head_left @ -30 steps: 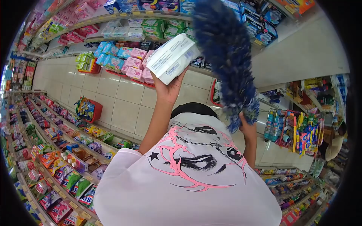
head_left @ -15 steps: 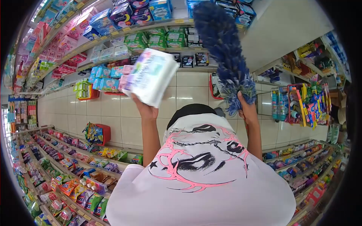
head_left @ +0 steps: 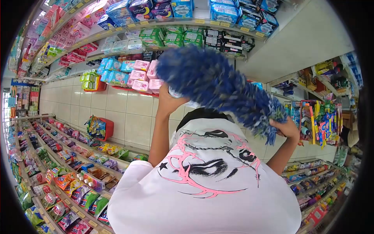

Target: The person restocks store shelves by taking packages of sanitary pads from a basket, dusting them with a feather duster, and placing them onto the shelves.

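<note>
My right hand (head_left: 287, 128) is closed around the handle end of a fluffy blue duster (head_left: 218, 80). The duster slants up to the left across my front, its far end blurred by motion. My left hand (head_left: 170, 102) grips a white plastic-wrapped pack (head_left: 174, 93) beneath the duster's left part. Most of that pack is hidden behind the fibres, which lie over it or very close above it; whether they touch I cannot tell.
Ahead, shelves carry green packs (head_left: 152, 37) and blue packs (head_left: 224, 13). Pink packs (head_left: 139, 76) sit low in front of them. A red basket (head_left: 109, 129) stands on the tiled floor (head_left: 136, 130). Sachet racks (head_left: 78, 171) flank me, and a hanging-goods stand (head_left: 321, 121) is right.
The duster has swung down and left from nearly upright, now covering most of the white pack. My right hand moved right and lower; my left hand shifted slightly right with the pack.
</note>
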